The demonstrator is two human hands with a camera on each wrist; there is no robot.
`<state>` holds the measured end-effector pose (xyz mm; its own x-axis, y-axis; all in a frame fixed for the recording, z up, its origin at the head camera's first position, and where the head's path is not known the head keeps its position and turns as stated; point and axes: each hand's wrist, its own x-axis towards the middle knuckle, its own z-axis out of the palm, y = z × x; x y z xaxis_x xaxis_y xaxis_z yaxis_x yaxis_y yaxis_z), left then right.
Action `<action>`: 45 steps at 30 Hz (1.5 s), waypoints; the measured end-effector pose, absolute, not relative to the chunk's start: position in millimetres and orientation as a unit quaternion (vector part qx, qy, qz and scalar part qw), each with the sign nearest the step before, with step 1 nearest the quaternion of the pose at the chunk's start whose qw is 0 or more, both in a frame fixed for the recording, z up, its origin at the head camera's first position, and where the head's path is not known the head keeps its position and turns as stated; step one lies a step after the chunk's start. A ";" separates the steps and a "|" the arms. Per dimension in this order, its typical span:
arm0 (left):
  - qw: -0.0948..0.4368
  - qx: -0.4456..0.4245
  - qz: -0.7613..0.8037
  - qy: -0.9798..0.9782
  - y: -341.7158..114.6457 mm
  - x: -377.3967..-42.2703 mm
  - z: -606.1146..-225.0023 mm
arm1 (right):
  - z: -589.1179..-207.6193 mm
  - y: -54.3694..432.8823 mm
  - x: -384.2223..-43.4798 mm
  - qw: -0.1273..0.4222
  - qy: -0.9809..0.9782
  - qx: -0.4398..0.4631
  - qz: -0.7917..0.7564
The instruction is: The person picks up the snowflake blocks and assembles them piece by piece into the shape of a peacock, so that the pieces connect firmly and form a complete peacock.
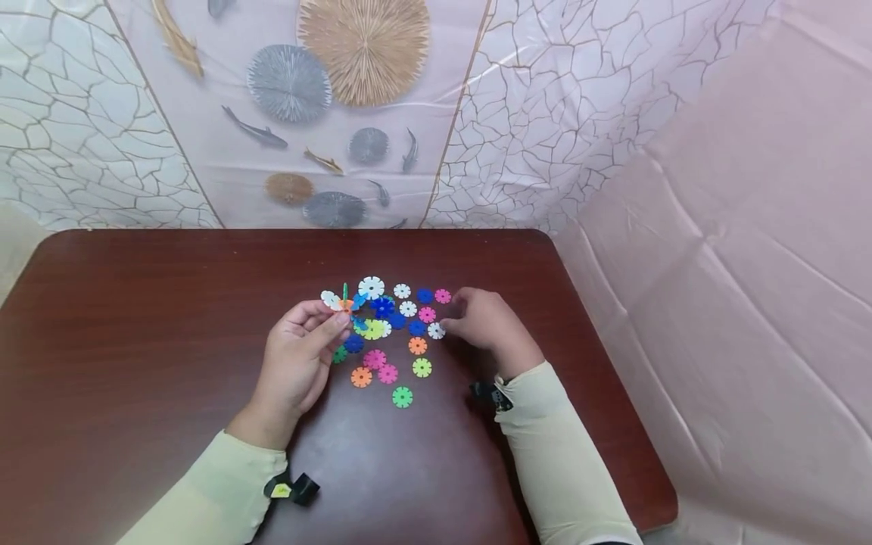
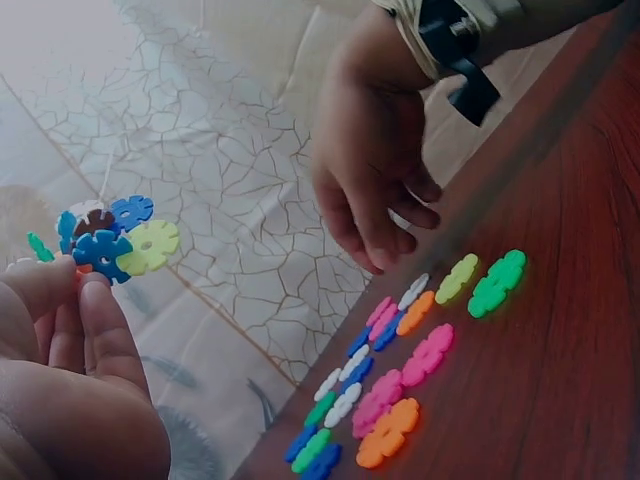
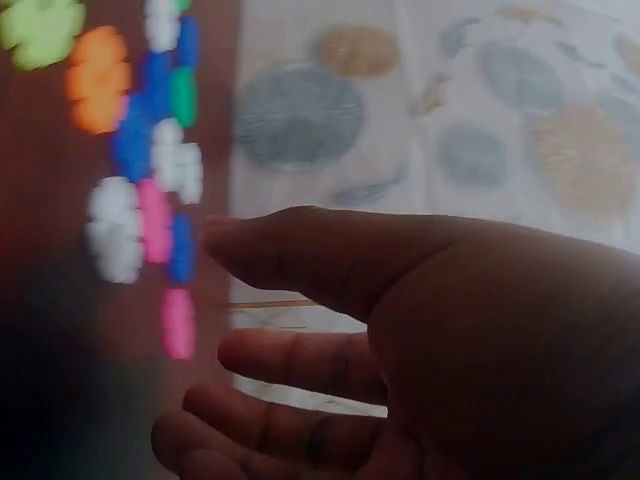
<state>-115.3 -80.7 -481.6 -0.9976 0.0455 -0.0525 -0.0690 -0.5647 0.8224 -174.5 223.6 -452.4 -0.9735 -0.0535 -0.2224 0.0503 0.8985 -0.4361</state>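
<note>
My left hand pinches a cluster of interlocked notched discs between thumb and fingers, raised above the table. Blue, yellow-green, white, green and orange discs stick out of it at different angles. Over at the right side of the loose discs is my right hand, its fingers loosely bent with a gap below the thumb. Nothing is held in it. Its fingertips are close to a white disc and a pink disc. In the right wrist view the nearby discs are blurred.
Several loose notched discs lie spread on the dark brown table, among them a green disc nearest me, an orange disc and a large white disc. A patterned wall covering rises behind the table's far edge.
</note>
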 end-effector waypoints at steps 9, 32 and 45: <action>0.025 -0.012 0.881 0.472 -71.1 -126.0 -483.2 | -466.7 235.7 -185.6 0.100 0.971 -0.001 -0.218; -0.022 0.044 0.731 0.680 -77.4 -118.9 -474.4 | -445.5 229.5 -169.5 0.080 0.915 -0.101 -0.383; -0.009 0.067 0.686 0.725 -79.8 -122.3 -489.2 | -416.1 178.5 -141.7 -0.058 0.851 -0.158 -0.498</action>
